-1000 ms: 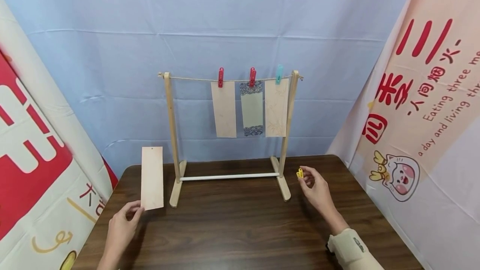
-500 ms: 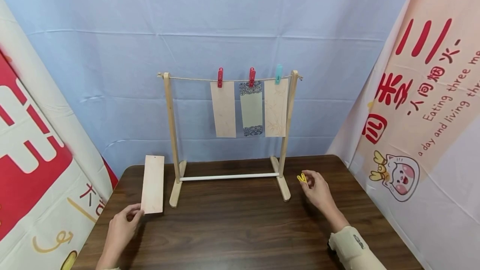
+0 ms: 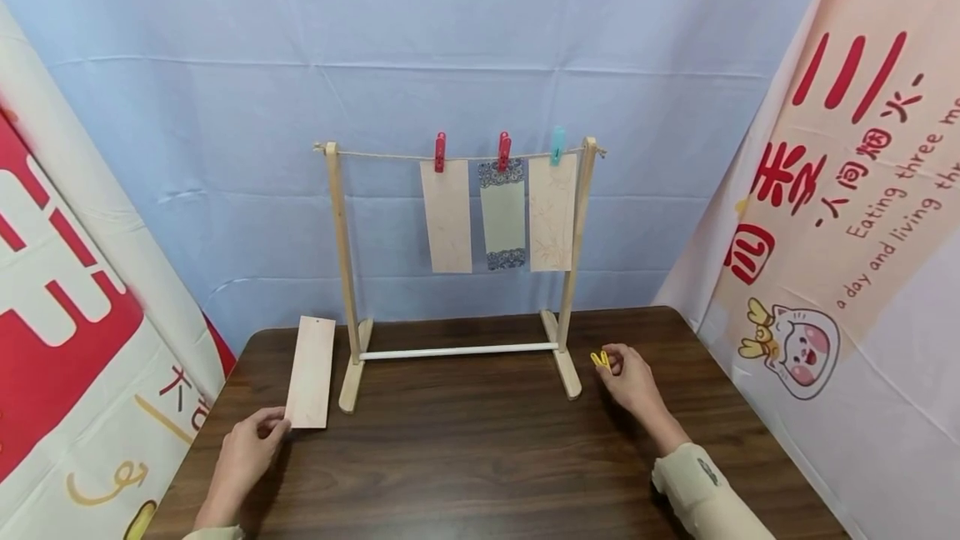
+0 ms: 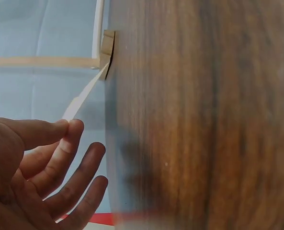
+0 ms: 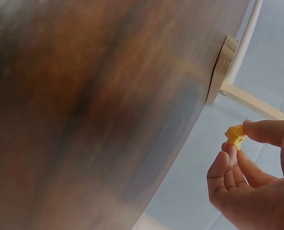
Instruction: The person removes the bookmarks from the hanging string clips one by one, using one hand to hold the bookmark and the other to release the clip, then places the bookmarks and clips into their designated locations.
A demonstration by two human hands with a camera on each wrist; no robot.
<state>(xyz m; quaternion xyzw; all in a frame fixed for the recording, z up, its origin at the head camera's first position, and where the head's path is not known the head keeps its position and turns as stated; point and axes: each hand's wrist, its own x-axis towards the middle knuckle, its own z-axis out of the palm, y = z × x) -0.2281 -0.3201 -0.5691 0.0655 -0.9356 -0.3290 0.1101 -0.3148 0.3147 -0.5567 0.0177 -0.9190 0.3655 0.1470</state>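
By its lower left corner, my left hand [image 3: 247, 448] pinches a pale paper bookmark [image 3: 311, 373] with a small hole at its top. The left wrist view shows this bookmark [image 4: 86, 92] edge-on between thumb and forefinger, the other fingers spread. On the right, my right hand [image 3: 633, 377] holds a small yellow clothespin [image 3: 600, 360] between thumb and fingers, right of the rack's foot. From the rack's string [image 3: 382, 157] hang a pale card [image 3: 447, 219] and a blue-patterned card [image 3: 503, 211] under red clothespins, and another pale card [image 3: 551, 211] under a light-blue clothespin [image 3: 557, 146].
The wooden rack [image 3: 341, 248] stands at the back of the dark wooden table [image 3: 450, 457], a white rod [image 3: 459, 352] joining its feet. A light blue cloth [image 3: 450, 23] hangs behind; printed banners [image 3: 840, 190] flank both sides.
The bookmark in my left hand has sunk and its top has tilted right. My right hand has dropped slightly, and the yellow clothespin has turned so both its legs show.
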